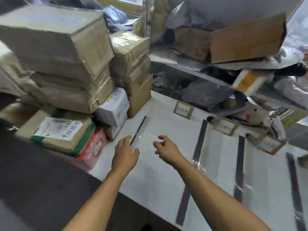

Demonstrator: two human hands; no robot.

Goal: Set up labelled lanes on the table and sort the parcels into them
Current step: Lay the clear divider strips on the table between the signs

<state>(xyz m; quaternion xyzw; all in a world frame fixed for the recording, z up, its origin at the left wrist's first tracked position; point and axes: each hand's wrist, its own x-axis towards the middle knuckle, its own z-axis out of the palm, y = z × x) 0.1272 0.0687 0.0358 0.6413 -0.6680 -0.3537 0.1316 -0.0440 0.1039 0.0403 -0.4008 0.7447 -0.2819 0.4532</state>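
Observation:
Dark tape strips (199, 142) divide the white table (160, 177) into lanes. Cardboard label cards stand at the far ends of the lanes: one (183, 109) in the leftmost lane, a second (227, 127) and a third (270, 145) to its right. My left hand (125, 153) hovers over the leftmost lane beside a thin dark strip (138, 130), fingers relaxed and holding nothing. Beside it, my right hand (166, 148) hangs with fingers loosely curled and empty. Parcels are stacked at the left: big brown boxes (61, 52), a white box (115, 106), a labelled flat box (56, 130) and a red parcel (95, 147).
A metal shelf (191, 70) behind the table holds grey bags, a cardboard box (246, 40) and loose packets. More wrapped packets lie at the far right table edge. The dark floor shows at the lower left.

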